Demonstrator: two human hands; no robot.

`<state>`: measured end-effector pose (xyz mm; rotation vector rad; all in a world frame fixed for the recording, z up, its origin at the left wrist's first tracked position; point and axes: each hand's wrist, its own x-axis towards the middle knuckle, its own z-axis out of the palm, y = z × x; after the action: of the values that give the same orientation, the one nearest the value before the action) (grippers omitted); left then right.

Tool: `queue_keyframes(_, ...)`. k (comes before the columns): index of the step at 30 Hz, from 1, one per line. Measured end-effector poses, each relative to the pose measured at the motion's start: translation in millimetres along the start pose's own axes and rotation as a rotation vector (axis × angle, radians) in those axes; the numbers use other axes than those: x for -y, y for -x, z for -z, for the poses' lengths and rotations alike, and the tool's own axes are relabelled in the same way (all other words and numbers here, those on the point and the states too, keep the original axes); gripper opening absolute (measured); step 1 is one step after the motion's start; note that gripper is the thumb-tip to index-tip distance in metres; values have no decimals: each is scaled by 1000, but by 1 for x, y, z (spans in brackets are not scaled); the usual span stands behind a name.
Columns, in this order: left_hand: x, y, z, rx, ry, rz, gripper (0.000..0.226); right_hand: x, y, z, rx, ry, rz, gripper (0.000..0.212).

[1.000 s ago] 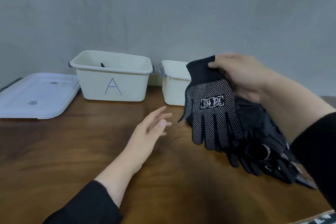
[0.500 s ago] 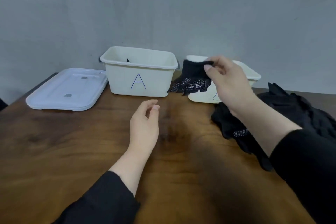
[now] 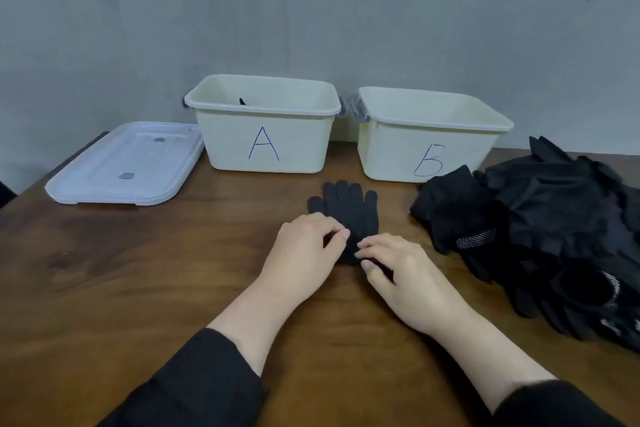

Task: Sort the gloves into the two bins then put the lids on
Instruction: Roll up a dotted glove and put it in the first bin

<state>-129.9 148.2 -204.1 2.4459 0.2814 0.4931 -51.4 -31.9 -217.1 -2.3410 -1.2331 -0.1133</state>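
Two hands meet at the cuff of a black glove (image 3: pixel 349 215) lying flat on the wooden table (image 3: pixel 138 288), its fingers pointing toward bin A (image 3: pixel 265 135). The left hand (image 3: pixel 304 250) and right hand (image 3: pixel 405 277) each pinch the cuff with curled fingers. Bin B (image 3: pixel 429 135) stands just right of bin A; both are uncovered. A white lid (image 3: pixel 124 165) lies left of bin A. The pile of black gloves (image 3: pixel 554 225) sits right of bin A, in front of bin B.
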Motion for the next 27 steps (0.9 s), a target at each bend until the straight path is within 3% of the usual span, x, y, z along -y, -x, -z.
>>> queue_keyframes(3,0,-1,-4,103,-164,-35,30,-1,1,1,-63,-22,-10,23)
queue_keyframes(21,-4,1,-6,68,-378,-52,35,-2,7,6,-4,-104,23,28)
queue_keyframes(27,0,2,-6,-51,-285,-57,35,-3,0,18,-188,-66,36,21)
